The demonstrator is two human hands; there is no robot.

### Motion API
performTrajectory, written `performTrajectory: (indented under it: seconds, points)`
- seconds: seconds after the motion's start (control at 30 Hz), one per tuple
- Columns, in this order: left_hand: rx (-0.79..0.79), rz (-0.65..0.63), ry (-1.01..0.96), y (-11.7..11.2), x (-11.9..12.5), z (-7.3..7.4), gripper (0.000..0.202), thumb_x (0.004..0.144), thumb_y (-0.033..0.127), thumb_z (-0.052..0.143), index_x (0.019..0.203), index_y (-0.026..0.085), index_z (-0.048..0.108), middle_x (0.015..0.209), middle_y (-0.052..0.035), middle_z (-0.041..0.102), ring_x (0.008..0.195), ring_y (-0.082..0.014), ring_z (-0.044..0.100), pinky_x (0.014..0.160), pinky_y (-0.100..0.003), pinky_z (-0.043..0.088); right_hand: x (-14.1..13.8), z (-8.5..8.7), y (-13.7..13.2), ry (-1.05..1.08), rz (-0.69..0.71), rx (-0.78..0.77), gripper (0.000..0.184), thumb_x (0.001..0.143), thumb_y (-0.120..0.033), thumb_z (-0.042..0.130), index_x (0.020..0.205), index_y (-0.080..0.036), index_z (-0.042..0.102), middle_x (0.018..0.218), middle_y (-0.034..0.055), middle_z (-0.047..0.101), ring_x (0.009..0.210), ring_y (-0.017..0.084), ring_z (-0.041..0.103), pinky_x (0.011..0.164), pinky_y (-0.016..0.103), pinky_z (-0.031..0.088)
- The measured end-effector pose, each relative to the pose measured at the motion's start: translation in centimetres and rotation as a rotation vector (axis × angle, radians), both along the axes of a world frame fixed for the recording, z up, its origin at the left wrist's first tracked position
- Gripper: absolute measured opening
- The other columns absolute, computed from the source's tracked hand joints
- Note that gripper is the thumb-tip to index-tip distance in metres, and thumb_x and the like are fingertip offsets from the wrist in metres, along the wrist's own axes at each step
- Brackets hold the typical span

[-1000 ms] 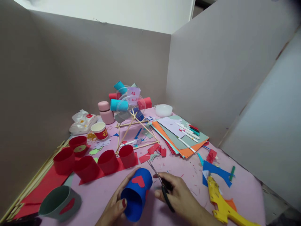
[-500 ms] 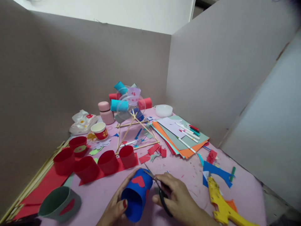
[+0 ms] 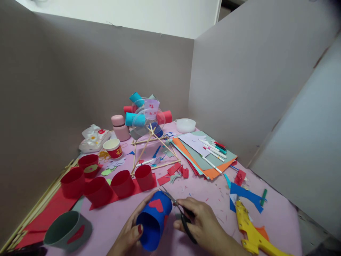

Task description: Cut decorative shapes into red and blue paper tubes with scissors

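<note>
My left hand (image 3: 130, 229) is wrapped round the side of a blue paper tube (image 3: 151, 236), its thumb near the open end that faces me. Red paper hearts (image 3: 156, 205) are stuck on the tube's outside. In my right hand (image 3: 202, 222) is a pair of scissors (image 3: 183, 213) with black handles. Their blades are slightly parted and lie at the tube's far rim, pointing away to the left; whether they touch the paper I cannot tell. A grey-green paper ring (image 3: 57, 241) with a red patch stands to the left.
Several red paper rings (image 3: 97, 193) stand at the left. Behind my hands is a stick frame (image 3: 142, 151) bearing plastic discs and coloured tubes. Paper sheets with markers (image 3: 213, 149) lie back right, a yellow glue gun (image 3: 247, 227) front right. Grey partitions (image 3: 119, 71) enclose the table.
The scissors have shifted slightly, their tips drawing a little left and nearer the tube's far rim. The tube and my left hand have moved only a touch left.
</note>
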State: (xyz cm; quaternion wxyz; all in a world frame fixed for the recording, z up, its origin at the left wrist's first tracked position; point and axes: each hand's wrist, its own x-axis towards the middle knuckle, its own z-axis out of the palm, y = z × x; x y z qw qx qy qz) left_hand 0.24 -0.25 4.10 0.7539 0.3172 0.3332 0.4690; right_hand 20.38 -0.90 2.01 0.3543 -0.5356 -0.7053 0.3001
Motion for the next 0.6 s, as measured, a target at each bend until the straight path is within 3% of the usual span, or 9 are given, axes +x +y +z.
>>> performTrajectory:
  seconds: [0.27, 0.47, 0.6]
  points:
    - [-0.005, -0.018, 0.032, 0.1, -0.4, 0.2, 0.047, 0.059, 0.043, 0.079, 0.102, 0.027, 0.071, 0.116, -0.0017, 0.072, 0.115, -0.0310, 0.058, 0.099, -0.035, 0.043, 0.0, 0.0, 0.0, -0.006, 0.001, -0.020, 0.034, 0.075, -0.050, 0.064, 0.089, -0.020, 0.071, 0.068, 0.0004, 0.058, 0.060, 0.016, 0.049, 0.055, 0.024, 0.034]
    - [0.001, -0.007, 0.029, 0.3, -0.6, -0.1, 0.060, 0.059, 0.046, 0.078, 0.115, 0.031, 0.065, 0.115, -0.0004, 0.072, 0.118, -0.0304, 0.056, 0.097, -0.036, 0.046, 0.2, -0.2, 0.2, 0.093, 0.025, -0.062, 0.029, 0.073, -0.043, 0.069, 0.090, -0.020, 0.071, 0.060, -0.0048, 0.048, 0.055, 0.012, 0.040, 0.053, 0.022, 0.032]
    - [0.032, -0.043, 0.037, 1.3, -1.4, -1.2, 0.062, 0.058, 0.045, 0.079, 0.116, 0.028, 0.065, 0.125, -0.0042, 0.067, 0.125, -0.0342, 0.049, 0.105, -0.041, 0.037, 0.2, -0.2, 0.3, 0.294, -0.031, -0.123, 0.036, 0.072, -0.044, 0.069, 0.097, -0.018, 0.067, 0.063, -0.0048, 0.045, 0.055, 0.012, 0.037, 0.053, 0.023, 0.034]
